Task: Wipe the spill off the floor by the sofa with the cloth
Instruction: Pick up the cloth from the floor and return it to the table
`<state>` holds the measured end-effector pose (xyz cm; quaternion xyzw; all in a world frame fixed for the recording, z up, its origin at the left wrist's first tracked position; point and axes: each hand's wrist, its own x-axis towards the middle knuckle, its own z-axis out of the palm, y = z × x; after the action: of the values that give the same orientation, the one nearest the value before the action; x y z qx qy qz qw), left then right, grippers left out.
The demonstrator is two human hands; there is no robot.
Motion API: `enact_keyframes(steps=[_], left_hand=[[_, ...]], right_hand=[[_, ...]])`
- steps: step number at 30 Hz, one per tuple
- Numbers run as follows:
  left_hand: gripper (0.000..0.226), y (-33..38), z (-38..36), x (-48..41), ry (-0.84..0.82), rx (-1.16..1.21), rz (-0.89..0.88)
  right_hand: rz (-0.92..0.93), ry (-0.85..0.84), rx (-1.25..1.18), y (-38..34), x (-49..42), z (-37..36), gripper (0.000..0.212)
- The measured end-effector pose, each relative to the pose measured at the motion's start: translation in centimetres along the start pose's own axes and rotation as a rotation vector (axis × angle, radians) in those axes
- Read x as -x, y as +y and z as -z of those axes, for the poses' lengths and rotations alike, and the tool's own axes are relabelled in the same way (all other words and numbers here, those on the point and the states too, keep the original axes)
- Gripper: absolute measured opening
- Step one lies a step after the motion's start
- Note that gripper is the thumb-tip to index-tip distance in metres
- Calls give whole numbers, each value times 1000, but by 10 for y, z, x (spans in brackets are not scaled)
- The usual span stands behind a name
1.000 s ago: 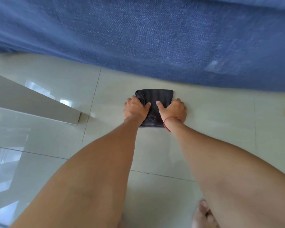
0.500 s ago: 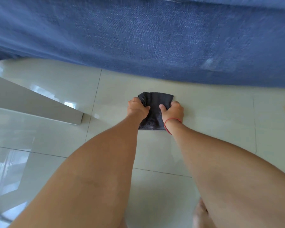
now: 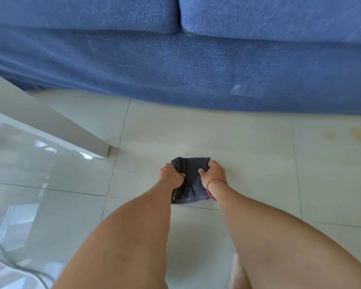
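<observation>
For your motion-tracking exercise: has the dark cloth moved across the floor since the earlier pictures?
Yes. The cloth, gripped by the left hand and right hand, has come back toward the person, leaving more bare tile before the sofa.

head view, looking steeply down, close to floor (image 3: 248,163)

Both arms outstretched — left hand (image 3: 171,175), right hand (image 3: 213,173) clenched

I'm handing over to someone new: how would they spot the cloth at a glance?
Start at the blue sofa along the top and come down onto the pale tiled floor before it. There the left hand and right hand grip the cloth: the only dark grey thing on the tiles.
</observation>
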<state>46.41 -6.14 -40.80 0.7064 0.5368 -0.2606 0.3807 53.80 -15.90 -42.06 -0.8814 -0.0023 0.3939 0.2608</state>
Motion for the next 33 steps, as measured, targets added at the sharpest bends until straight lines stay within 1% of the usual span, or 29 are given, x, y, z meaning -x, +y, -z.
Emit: enact_keyframes(steps=[2, 4, 10, 13, 17, 21, 27, 29, 33], left_hand=[[53, 11, 17, 16, -6, 20, -41], [51, 29, 43, 38, 37, 41, -86], [45, 89, 144, 142, 310, 128, -353], [45, 103, 179, 200, 409, 184, -425], [43, 97, 204, 268, 527, 241, -486], [40, 67, 219, 311, 599, 245, -489], [44, -11, 255, 356, 733, 285, -420], [45, -48, 274, 369, 804, 304, -378], [49, -143, 308, 395, 960, 374, -218]], right_hand=[[54, 10, -15, -12, 13, 17, 34], [130, 34, -48, -35, 28, 39, 34], [461, 178, -133, -123, 100, 128, 35], [569, 257, -162, -153, 146, 163, 33], [671, 303, -202, -167, 213, 186, 43], [759, 306, -222, -168, 263, 181, 45], [930, 243, -225, -195, 331, 135, 32], [996, 181, -216, -212, 357, 110, 31], [1099, -7, -160, -248, 422, 45, 42]])
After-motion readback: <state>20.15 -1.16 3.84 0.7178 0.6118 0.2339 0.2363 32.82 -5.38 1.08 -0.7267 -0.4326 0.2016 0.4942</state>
